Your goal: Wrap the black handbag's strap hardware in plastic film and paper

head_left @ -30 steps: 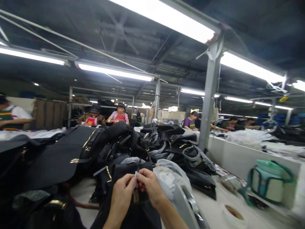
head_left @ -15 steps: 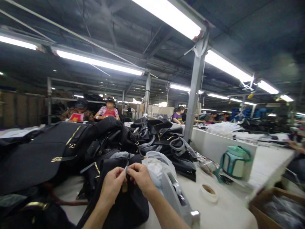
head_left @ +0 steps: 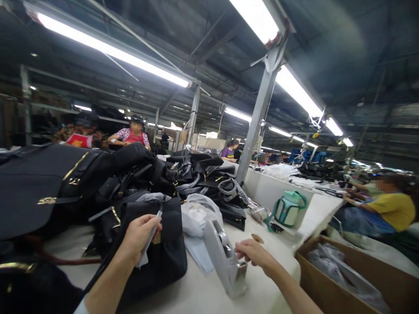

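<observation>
My left hand (head_left: pixel 139 235) is closed on a narrow piece of whitish translucent plastic wrap (head_left: pixel 145 255), held over a black bag (head_left: pixel 168 257). That bag has a flap and a gold-coloured clasp (head_left: pixel 157 238), partly hidden by the fingers. My right hand (head_left: pixel 253 254) is at the front end of a grey tape dispenser (head_left: pixel 218 257), its fingers curled together close to the cutter. Whether tape is between those fingers I cannot make out. Behind this hand shows part of a tape roll (head_left: pixel 257 238) lying on the table.
Black bags (head_left: pixel 29 187) are heaped at the left and back. A crumpled plastic bag (head_left: pixel 199 211) lies behind the dispenser. Further right stand a green-and-white jug (head_left: pixel 288 209) and a cardboard box (head_left: pixel 310 279) holding plastic. A co-worker in yellow (head_left: pixel 396 209) sits at right; others sit further back.
My right hand has left the bag's clasp and moved right to the tape dispenser. My left hand stays at the bag, holding the plastic wrap. The view has turned right.
</observation>
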`<state>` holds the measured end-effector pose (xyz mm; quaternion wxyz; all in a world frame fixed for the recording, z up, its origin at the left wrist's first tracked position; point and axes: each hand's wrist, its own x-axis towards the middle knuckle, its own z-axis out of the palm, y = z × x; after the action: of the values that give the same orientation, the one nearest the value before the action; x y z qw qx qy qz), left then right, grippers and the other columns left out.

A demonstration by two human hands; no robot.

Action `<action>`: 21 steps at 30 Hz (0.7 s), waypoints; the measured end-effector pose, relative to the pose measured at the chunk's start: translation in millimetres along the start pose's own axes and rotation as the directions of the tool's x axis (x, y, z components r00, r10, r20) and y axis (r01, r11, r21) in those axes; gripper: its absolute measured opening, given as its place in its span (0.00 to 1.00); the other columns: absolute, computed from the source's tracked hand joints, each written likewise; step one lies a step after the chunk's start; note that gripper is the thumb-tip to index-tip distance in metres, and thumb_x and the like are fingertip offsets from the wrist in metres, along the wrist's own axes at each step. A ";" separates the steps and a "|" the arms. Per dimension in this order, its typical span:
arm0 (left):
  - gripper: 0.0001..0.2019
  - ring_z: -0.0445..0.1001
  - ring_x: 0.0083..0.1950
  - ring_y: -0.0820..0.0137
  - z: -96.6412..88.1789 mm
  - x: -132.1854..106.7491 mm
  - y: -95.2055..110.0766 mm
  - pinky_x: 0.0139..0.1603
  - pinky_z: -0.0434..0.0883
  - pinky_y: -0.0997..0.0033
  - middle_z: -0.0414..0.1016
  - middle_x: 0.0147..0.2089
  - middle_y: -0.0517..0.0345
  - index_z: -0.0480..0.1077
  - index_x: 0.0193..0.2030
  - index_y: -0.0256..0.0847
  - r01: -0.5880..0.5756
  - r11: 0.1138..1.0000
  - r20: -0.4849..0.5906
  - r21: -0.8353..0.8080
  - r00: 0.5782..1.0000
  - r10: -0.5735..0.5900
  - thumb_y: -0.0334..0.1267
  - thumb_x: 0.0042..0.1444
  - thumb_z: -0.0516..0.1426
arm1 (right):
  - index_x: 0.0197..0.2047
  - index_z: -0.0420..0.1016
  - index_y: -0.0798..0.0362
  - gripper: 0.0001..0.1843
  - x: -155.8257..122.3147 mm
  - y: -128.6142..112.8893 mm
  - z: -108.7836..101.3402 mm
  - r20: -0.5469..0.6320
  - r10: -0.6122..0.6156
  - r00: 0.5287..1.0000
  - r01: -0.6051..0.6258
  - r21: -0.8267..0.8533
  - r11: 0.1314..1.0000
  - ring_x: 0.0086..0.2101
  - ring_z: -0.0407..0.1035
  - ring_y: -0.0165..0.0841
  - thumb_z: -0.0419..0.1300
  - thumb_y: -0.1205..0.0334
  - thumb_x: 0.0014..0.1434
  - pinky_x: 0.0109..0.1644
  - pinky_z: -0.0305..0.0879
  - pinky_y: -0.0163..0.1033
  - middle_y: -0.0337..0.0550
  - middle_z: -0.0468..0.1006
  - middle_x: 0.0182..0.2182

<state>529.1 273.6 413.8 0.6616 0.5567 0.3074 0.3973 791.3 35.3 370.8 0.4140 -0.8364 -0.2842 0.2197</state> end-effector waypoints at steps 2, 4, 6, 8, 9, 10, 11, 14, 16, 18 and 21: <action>0.16 0.63 0.18 0.76 -1.7 -0.6 1.0 0.19 0.61 0.77 0.70 0.17 0.60 0.71 0.20 0.37 0.008 1.000 0.004 -0.012 1.000 -0.008 0.49 0.31 0.65 | 0.19 0.74 0.53 0.12 -1.3 -0.1 5.6 0.024 0.015 1.000 -0.015 0.000 1.000 0.19 0.54 0.28 0.58 0.56 0.47 0.24 0.42 0.35 0.40 0.73 0.18; 0.16 0.64 0.18 0.76 -3.6 -1.6 2.3 0.19 0.62 0.77 0.70 0.16 0.61 0.71 0.19 0.37 0.014 1.000 0.004 -0.022 1.000 -0.014 0.48 0.31 0.65 | 0.15 0.71 0.52 0.11 -1.0 -2.0 7.5 0.052 0.019 0.998 -0.019 -0.010 1.000 0.19 0.52 0.28 0.59 0.58 0.44 0.25 0.40 0.36 0.39 0.70 0.16; 0.15 0.65 0.18 0.75 -4.9 -2.2 2.7 0.19 0.63 0.77 0.71 0.16 0.60 0.71 0.19 0.37 0.017 0.999 0.001 -0.034 1.000 -0.017 0.47 0.31 0.65 | 0.11 0.67 0.51 0.10 -1.0 -2.6 6.5 0.064 0.022 0.998 -0.021 -0.019 1.000 0.20 0.49 0.29 0.59 0.62 0.39 0.26 0.41 0.37 0.36 0.64 0.13; 0.15 0.65 0.18 0.75 -5.3 -2.0 1.6 0.19 0.63 0.77 0.71 0.17 0.60 0.71 0.20 0.37 0.018 0.999 -0.004 -0.051 1.000 -0.018 0.47 0.30 0.65 | 0.11 0.64 0.50 0.08 -2.2 -1.8 4.9 0.050 0.031 0.998 -0.030 -0.017 0.999 0.21 0.49 0.29 0.58 0.63 0.36 0.28 0.42 0.38 0.34 0.59 0.13; 0.15 0.65 0.18 0.75 -5.2 -1.6 0.8 0.19 0.63 0.77 0.71 0.17 0.60 0.71 0.20 0.37 0.017 0.998 -0.007 -0.061 1.000 -0.017 0.47 0.30 0.66 | 0.12 0.63 0.50 0.07 -3.5 -1.6 4.3 0.036 0.035 0.999 -0.035 -0.012 0.999 0.22 0.49 0.30 0.58 0.63 0.36 0.28 0.44 0.38 0.34 0.59 0.14; 0.16 0.65 0.18 0.76 -4.9 -1.2 -0.1 0.19 0.63 0.77 0.71 0.17 0.61 0.71 0.20 0.37 0.015 0.997 -0.009 -0.070 1.000 -0.016 0.46 0.30 0.66 | 0.13 0.64 0.49 0.06 -5.1 -1.8 3.8 0.021 0.036 0.999 -0.036 -0.006 0.999 0.23 0.51 0.31 0.57 0.62 0.36 0.29 0.45 0.38 0.35 0.60 0.15; 0.16 0.65 0.18 0.76 -4.5 -0.7 -1.0 0.19 0.63 0.77 0.71 0.16 0.61 0.71 0.20 0.37 0.014 0.997 -0.010 -0.079 1.000 -0.014 0.46 0.29 0.66 | 0.14 0.65 0.49 0.05 -7.3 -2.6 3.4 0.010 0.030 0.999 -0.030 -0.001 1.000 0.24 0.53 0.32 0.57 0.61 0.36 0.30 0.47 0.39 0.36 0.62 0.17; 0.15 0.64 0.17 0.76 -4.0 0.4 -2.4 0.18 0.62 0.77 0.70 0.15 0.61 0.70 0.19 0.37 0.009 0.995 0.004 -0.097 1.000 -0.008 0.46 0.30 0.66 | 0.17 0.67 0.50 0.04 -17.0 -6.4 0.0 -0.013 -0.015 1.000 0.015 0.004 1.000 0.28 0.58 0.35 0.56 0.59 0.37 0.33 0.51 0.40 0.38 0.64 0.20; 0.15 0.64 0.17 0.76 -4.5 0.9 -2.6 0.17 0.62 0.77 0.69 0.15 0.61 0.70 0.18 0.37 0.007 0.995 0.015 -0.101 1.000 -0.005 0.46 0.30 0.66 | 0.18 0.67 0.49 0.05 -26.5 -5.4 -4.7 -0.036 -0.039 0.999 0.040 0.009 0.999 0.30 0.60 0.36 0.55 0.58 0.40 0.35 0.54 0.40 0.38 0.65 0.23; 0.14 0.64 0.17 0.76 -5.3 1.9 -3.2 0.17 0.62 0.77 0.69 0.15 0.61 0.70 0.18 0.37 0.009 0.995 0.023 -0.104 1.000 -0.007 0.46 0.31 0.66 | 0.21 0.68 0.49 0.07 -37.7 2.5 -8.5 -0.071 -0.038 0.997 0.038 0.006 0.999 0.32 0.62 0.36 0.54 0.57 0.45 0.37 0.56 0.40 0.37 0.66 0.24; 0.15 0.64 0.17 0.76 -5.8 3.7 -5.2 0.18 0.63 0.77 0.70 0.16 0.62 0.71 0.19 0.37 0.017 0.993 0.028 -0.115 1.000 -0.014 0.46 0.31 0.66 | 0.18 0.66 0.49 0.11 -54.5 23.1 -2.9 -0.109 0.027 0.994 -0.031 -0.041 0.999 0.29 0.63 0.35 0.57 0.61 0.50 0.35 0.58 0.40 0.35 0.63 0.19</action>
<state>526.9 279.3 407.7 0.6998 0.5205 0.2792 0.4017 759.4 -13.6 360.7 0.4075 -0.8598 -0.2538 0.1738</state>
